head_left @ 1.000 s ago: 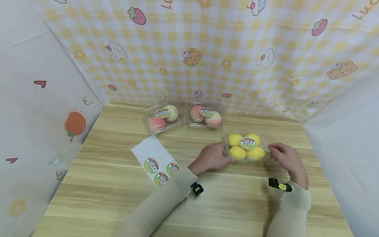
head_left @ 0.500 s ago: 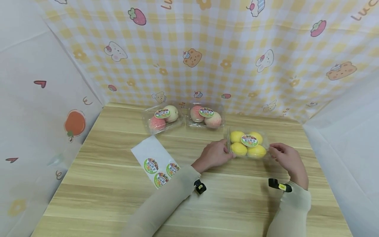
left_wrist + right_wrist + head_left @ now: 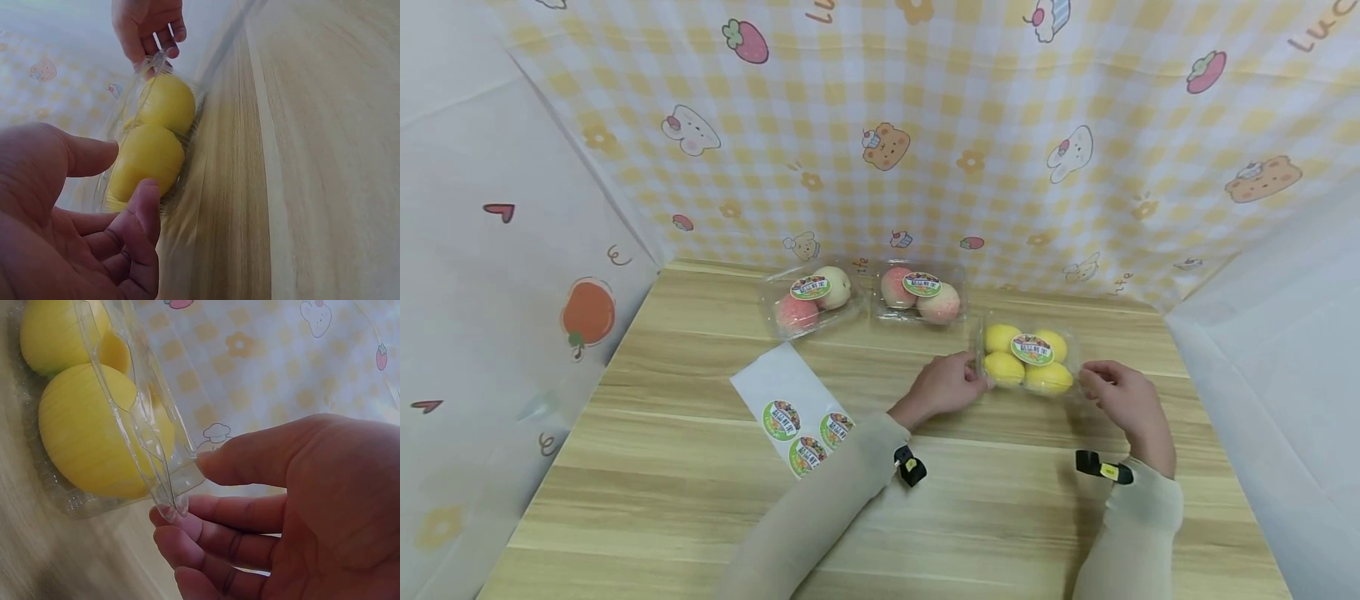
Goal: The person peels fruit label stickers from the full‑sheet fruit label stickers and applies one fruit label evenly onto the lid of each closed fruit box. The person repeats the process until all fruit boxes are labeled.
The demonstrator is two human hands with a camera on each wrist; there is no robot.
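Note:
A clear plastic fruit box (image 3: pixel 1032 383) with several yellow lemons (image 3: pixel 1049 378) inside sits at the right of the table, a round fruit sticker (image 3: pixel 1032 349) on its lid. My left hand (image 3: pixel 945 384) holds the box's left end; in the left wrist view its thumb and bent fingers lie at that end, though exact contact is hard to see. At the opposite end my right hand (image 3: pixel 1123 402) pinches the lid's edge tab between thumb and fingers, as the right wrist view shows.
Two more clear boxes of peaches, a left one (image 3: pixel 812 298) and a middle one (image 3: pixel 920 293), stand along the back, each with a sticker. A white sticker sheet (image 3: pixel 782 375) lies front left, partly under the left sleeve. A checkered cloth (image 3: pixel 970 192) hangs behind the table.
Over the last second the lemon box has slid a little toward the back of the table. My left hand moved slightly back and right with it; the right hand barely moved.

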